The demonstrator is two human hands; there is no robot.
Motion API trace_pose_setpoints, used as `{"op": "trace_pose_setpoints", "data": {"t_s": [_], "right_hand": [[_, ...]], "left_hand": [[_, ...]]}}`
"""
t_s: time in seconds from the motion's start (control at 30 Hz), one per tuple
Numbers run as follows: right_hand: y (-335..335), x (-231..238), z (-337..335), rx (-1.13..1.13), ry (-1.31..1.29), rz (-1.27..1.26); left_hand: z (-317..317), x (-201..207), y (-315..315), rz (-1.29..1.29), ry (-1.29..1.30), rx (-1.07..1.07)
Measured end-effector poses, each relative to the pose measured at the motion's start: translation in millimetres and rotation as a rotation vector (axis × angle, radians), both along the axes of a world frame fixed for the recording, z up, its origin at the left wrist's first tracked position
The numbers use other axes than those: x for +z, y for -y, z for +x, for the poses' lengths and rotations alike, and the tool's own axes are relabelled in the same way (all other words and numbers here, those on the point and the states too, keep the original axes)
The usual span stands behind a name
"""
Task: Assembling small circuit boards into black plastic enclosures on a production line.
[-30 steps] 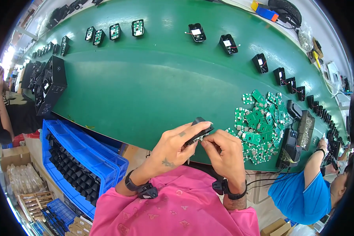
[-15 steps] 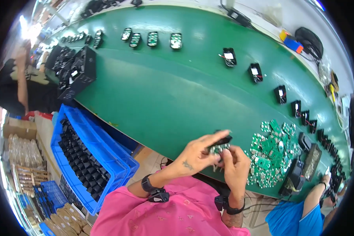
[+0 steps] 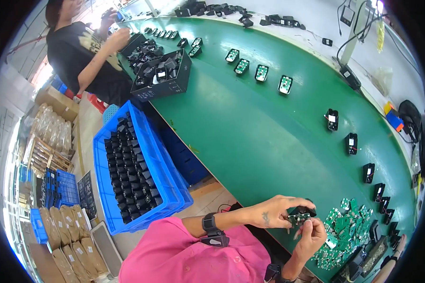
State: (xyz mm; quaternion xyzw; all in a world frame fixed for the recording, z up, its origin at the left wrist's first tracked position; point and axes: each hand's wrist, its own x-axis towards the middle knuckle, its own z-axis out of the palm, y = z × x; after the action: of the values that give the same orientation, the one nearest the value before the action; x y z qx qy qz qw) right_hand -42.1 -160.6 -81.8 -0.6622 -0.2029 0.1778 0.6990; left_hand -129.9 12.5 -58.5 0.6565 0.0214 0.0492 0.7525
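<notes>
Above the near edge of the green table, both my hands work close together. My left hand (image 3: 275,210) is closed around a small black plastic case (image 3: 309,204), thumb and fingers on its sides. At the case's near side sits a small green circuit board (image 3: 298,218); how far it is inside the case is hard to see. My right hand (image 3: 311,237) pinches at the board's lower right edge with thumb and forefinger. Just right of it lies a heap of green circuit boards (image 3: 347,231) on the table.
Black cases with boards (image 3: 284,84) line the far side, and open cases with white labels (image 3: 351,143) curve down the right. A black box of cases (image 3: 172,89) stands at the table's left end beside another person (image 3: 87,61). Blue crates (image 3: 163,181) sit left of me; another person's forearm (image 3: 387,269) shows lower right.
The view has swung left, so the table and my hands appear farther right and lower. Both hands keep holding the case and board, with the fingers slightly shifted.
</notes>
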Motion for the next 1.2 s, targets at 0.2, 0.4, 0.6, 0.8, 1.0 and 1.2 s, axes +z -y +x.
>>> {"op": "trace_pose_setpoints", "data": {"t_s": [0.2,0.4,0.6,0.8,1.0,1.2], "right_hand": [[13,-4,19,0.047,-0.095,-0.009],[15,3,25,-0.024,-0.208,0.045],[5,16,14,0.006,-0.137,-0.105],[0,26,2,-0.019,-0.004,-0.151],[2,21,-11,-0.002,0.000,-0.188],[5,29,-10,0.009,0.113,-0.352]], "left_hand": [[4,-1,-3,0.000,0.086,-0.130],[12,-2,7,0.185,0.119,-0.076],[17,-18,25,0.451,0.236,0.197],[18,-28,27,0.477,0.286,0.358],[18,-28,30,0.298,0.234,0.379],[22,-23,29,0.410,0.185,0.383]]}}
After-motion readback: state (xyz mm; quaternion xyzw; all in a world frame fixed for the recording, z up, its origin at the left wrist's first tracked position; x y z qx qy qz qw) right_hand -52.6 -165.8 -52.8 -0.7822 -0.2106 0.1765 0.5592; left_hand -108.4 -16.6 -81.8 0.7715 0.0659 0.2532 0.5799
